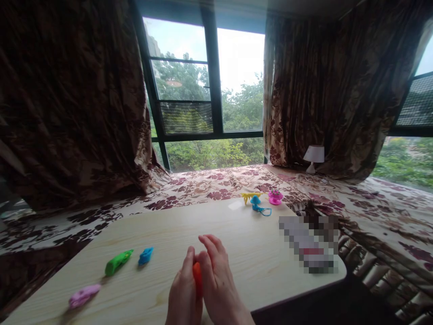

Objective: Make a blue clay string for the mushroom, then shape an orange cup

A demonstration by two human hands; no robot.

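An orange lump [198, 279], which looks like modelling clay, is pressed between my two palms near the table's front edge. My left hand [180, 294] covers it from the left, thumb side up. From the right, my right hand [219, 275] closes over it, fingers pointing forward. Most of the lump is hidden; only a strip shows between the hands. To the left lie a blue lump [145, 256], a green tapered piece [118, 262] with a yellowish tip, and a pink lump [84, 296].
Toward the table's [257, 253] far right corner stand a blue mushroom-like figure [255, 202], a yellow piece [249, 197] and a pink figure [275, 197] with green dots. A blurred-out object [307, 246] lies at the right edge. Behind are patterned cloth and a white lamp [314, 154].
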